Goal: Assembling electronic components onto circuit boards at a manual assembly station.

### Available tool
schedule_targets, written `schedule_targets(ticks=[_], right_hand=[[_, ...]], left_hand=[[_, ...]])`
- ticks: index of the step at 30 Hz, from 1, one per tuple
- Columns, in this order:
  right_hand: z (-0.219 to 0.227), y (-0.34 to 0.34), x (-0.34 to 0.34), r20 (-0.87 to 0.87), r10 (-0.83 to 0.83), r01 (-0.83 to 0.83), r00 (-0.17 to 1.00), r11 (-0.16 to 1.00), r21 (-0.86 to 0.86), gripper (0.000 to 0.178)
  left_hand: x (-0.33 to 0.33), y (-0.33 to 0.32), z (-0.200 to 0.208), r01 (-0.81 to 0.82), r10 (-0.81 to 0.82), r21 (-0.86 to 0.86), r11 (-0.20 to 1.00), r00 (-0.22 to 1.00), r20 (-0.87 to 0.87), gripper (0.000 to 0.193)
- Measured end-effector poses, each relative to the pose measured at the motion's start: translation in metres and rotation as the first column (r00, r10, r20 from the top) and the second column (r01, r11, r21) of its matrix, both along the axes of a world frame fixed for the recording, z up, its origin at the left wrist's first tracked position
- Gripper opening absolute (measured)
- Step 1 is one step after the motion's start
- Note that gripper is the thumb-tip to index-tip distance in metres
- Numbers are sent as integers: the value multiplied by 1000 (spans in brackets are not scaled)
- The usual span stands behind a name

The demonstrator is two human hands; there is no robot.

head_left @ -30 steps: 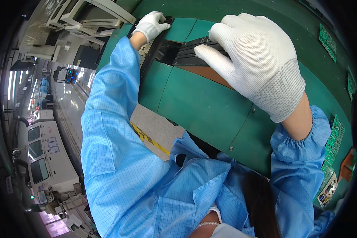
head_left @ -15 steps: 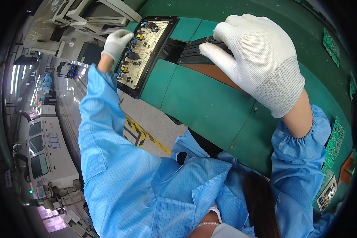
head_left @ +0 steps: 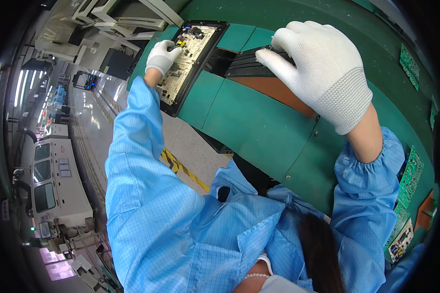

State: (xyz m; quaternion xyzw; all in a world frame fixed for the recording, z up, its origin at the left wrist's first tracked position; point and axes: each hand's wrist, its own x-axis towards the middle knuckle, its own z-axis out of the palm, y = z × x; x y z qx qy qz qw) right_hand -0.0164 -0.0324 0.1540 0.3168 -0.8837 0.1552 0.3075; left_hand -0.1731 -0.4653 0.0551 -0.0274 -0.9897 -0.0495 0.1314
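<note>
Here, each grip is part-open, right hand (head_left: 322, 73) over black ribbing (head_left: 247, 65), left hand (head_left: 163, 58) over circuit board (head_left: 189, 62), holds unclear.

A long rectangular black frame (head_left: 204, 61) lies aslant across the far left end of the green bench (head_left: 239, 110), its near end jutting past the bench edge. Inside it sits a cream circuit board (head_left: 188, 63) crowded with small parts, among them yellow, blue and black ones. To its right, well apart, a black ridged piece (head_left: 249, 66) slants above a flat brown panel (head_left: 271, 90); whether the two are joined is hard to tell.
</note>
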Motion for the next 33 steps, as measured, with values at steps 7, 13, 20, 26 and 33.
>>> schedule_targets(ticks=[7,13,20,26,33], right_hand=[[0,0,-1,31,15,-15,999,1000,3,29],[1,0,-3,56,10,-11,998,1000,6,30],[1,2,-1,25,16,-16,1000,1000,2,31],[1,1,-2,17,31,-31,999,1000,-8,32],[0,0,-1,48,18,-18,999,1000,0,32]], left_hand=[[-12,11,-5,-153,144,80,985,983,111,53],[-7,15,-4,-240,242,-34,970,966,88,54],[-13,16,-10,-199,200,-16,980,973,116,46],[-16,18,-13,-242,235,50,969,965,114,46],[2,-1,14,-45,77,184,982,981,-175,44]])
